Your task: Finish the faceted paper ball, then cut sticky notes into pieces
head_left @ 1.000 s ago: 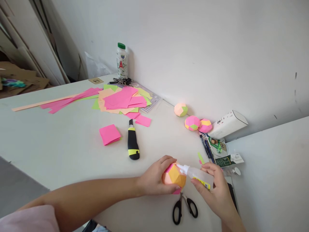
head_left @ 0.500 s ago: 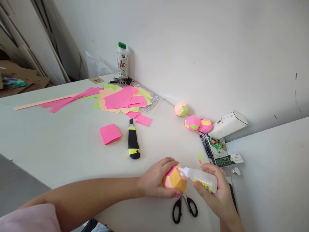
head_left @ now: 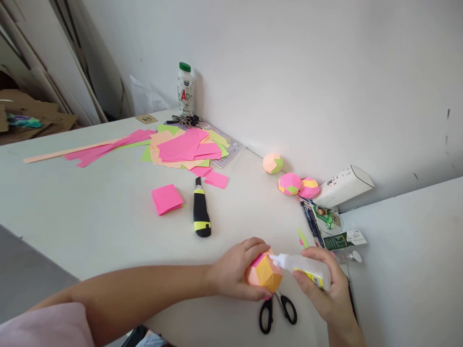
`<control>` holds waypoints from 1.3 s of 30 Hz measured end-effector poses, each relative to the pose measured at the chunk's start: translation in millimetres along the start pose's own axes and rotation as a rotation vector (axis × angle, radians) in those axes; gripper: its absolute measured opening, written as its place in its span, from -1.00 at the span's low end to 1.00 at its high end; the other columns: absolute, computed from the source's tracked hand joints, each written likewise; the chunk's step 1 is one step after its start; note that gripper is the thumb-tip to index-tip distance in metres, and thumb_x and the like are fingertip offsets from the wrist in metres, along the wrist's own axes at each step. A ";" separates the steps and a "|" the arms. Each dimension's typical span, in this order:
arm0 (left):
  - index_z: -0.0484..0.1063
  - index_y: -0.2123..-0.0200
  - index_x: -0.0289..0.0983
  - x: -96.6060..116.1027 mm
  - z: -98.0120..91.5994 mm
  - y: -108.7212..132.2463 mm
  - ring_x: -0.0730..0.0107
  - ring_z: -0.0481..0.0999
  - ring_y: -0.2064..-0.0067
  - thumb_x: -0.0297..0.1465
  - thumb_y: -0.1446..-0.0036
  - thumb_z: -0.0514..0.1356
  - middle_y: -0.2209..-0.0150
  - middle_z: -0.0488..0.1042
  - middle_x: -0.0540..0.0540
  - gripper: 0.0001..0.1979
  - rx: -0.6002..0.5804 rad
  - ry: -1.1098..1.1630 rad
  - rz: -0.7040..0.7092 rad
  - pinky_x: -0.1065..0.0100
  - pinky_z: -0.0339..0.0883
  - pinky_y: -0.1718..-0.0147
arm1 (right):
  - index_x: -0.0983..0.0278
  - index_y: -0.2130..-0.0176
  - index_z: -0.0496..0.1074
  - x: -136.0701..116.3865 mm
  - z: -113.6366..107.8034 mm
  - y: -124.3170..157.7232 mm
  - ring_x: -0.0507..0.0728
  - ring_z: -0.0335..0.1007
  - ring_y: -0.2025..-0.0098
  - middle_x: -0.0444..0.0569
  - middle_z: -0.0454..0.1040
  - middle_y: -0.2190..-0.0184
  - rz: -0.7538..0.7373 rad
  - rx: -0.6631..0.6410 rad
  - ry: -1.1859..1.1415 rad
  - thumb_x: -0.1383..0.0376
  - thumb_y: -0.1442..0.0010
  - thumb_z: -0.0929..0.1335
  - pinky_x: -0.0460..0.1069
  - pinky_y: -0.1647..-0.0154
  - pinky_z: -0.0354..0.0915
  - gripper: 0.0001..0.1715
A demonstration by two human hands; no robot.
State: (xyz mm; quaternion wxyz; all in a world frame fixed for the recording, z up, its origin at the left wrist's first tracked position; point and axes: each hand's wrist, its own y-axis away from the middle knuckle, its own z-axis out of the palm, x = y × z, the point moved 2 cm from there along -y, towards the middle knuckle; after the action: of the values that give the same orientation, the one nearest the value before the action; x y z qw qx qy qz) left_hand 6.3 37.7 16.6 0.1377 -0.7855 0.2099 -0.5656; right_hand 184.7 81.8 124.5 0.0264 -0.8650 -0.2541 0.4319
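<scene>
My left hand (head_left: 240, 271) is closed around a faceted paper ball (head_left: 265, 274) in orange, peach and pink. In my right hand (head_left: 327, 282) is a translucent white glue bottle (head_left: 306, 269) with a yellow label, tilted so its nozzle meets the ball's upper right side; white glue seems to show by the tip. Scissors with black handles (head_left: 266, 315) lie on the table just below the ball, their blades partly hidden by it. Farther off, a black and yellow utility knife (head_left: 201, 212) lies beside a stack of folded pink paper (head_left: 167, 199).
Pink, peach and green paper sheets (head_left: 184, 147) and long strips (head_left: 108, 144) lie at the back left. Near the wall sit a peach-green paper ball (head_left: 272, 164), two pink ones (head_left: 289, 184), a white paper tube (head_left: 343, 185) and pens (head_left: 310, 219). A green-capped bottle (head_left: 185, 91) stands behind keys (head_left: 184, 120).
The glue bottle has shifted slightly right and down, its tip still at the ball. My left hand keeps its hold on the ball. The whole view has moved a little.
</scene>
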 end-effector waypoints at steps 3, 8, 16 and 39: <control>0.20 -0.14 -0.27 0.2 0.2 0.2 0.04 0.43 -0.02 -0.01 0.04 0.28 0.00 0.37 -0.29 -0.24 0.002 0.001 0.003 0.09 0.36 -0.01 | 0.17 0.26 0.40 1.4 -0.4 0.4 0.11 0.37 0.46 -0.11 0.46 0.44 0.010 -0.006 -0.008 0.06 -0.08 0.41 -0.05 0.51 0.28 -0.71; 0.19 -0.14 -0.29 -0.2 0.1 0.9 0.05 0.44 0.02 -0.03 0.03 0.28 0.00 0.37 -0.31 -0.24 0.001 -0.001 0.024 0.09 0.38 0.04 | 0.16 0.29 0.40 0.8 -0.2 0.7 0.09 0.32 0.51 -0.13 0.43 0.48 0.016 -0.011 0.000 0.06 -0.07 0.41 -0.05 0.55 0.25 -0.73; 0.19 -0.15 -0.27 -0.5 0.2 1.6 0.06 0.43 0.01 -0.03 0.03 0.28 0.00 0.37 -0.29 -0.25 -0.007 -0.004 0.029 0.10 0.38 0.02 | 0.17 0.30 0.40 2.1 -1.1 0.0 0.09 0.37 0.48 -0.11 0.47 0.44 -0.044 -0.021 0.048 0.07 -0.10 0.41 -0.05 0.50 0.32 -0.74; 0.16 -0.15 -0.27 -1.3 0.0 0.2 0.05 0.43 0.00 -0.01 0.01 0.27 0.00 0.36 -0.29 -0.25 0.038 -0.015 0.076 0.09 0.38 0.02 | 0.14 0.23 0.38 14.6 -6.0 -5.1 0.01 0.37 0.50 -0.20 0.46 0.41 -0.245 -0.021 0.057 0.23 -0.12 0.42 -0.16 0.52 0.30 -0.81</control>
State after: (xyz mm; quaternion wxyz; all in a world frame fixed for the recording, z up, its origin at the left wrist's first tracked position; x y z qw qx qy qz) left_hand 5.9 38.2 15.5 0.1753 -0.7784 0.2279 -0.5580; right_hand 194.4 94.0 118.9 0.0769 -0.8395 -0.3616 0.3981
